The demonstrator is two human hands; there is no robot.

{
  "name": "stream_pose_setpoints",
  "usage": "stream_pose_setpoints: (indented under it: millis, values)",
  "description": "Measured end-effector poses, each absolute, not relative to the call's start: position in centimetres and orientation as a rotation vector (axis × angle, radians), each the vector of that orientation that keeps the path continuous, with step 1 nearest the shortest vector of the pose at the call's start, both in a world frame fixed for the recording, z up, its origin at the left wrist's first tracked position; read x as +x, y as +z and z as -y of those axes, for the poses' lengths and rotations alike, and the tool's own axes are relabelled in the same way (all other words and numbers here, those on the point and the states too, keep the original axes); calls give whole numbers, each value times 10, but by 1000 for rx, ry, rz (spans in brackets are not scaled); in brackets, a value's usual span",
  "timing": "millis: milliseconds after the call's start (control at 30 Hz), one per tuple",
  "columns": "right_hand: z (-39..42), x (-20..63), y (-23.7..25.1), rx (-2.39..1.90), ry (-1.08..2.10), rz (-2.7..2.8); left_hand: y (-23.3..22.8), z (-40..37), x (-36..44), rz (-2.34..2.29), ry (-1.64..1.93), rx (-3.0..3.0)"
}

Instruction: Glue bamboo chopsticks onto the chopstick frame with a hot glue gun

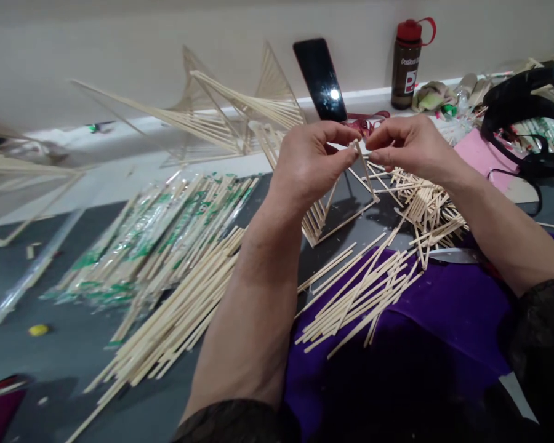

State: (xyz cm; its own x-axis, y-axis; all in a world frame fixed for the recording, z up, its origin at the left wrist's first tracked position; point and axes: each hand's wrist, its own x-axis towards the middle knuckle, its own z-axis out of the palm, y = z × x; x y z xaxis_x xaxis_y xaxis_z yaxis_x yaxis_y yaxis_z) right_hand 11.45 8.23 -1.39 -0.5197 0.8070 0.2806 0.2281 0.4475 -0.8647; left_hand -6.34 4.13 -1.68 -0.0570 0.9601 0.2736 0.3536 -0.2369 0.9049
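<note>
Our left hand (311,161) hides much of the small stick frame (339,209) we work on, and the scissors (452,255) at right show only their blades. We count 2 hands, 1 phone (320,79), 1 bottle (407,61); the loose sticks (360,295) are too many to count. Both hands pinch the frame's top, fingertips pressed together, our right hand (409,147) facing the left, above the table's middle.

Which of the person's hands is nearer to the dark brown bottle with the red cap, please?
The right hand is nearer: it is just below and level with the dark brown bottle with the red cap by the wall. The left hand lies farther to the bottle's left.
</note>
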Motion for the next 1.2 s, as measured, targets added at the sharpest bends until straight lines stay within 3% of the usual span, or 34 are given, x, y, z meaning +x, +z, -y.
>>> stream_pose_setpoints:
  millis: [567,1200]
  values:
    - [-93,99,-46,-648,761,2129,-13,-38,-70,-1360,1282,1809]
    - [-95,95,-45,-724,747,2143,-11,-36,-74,-1411,1224,1757]
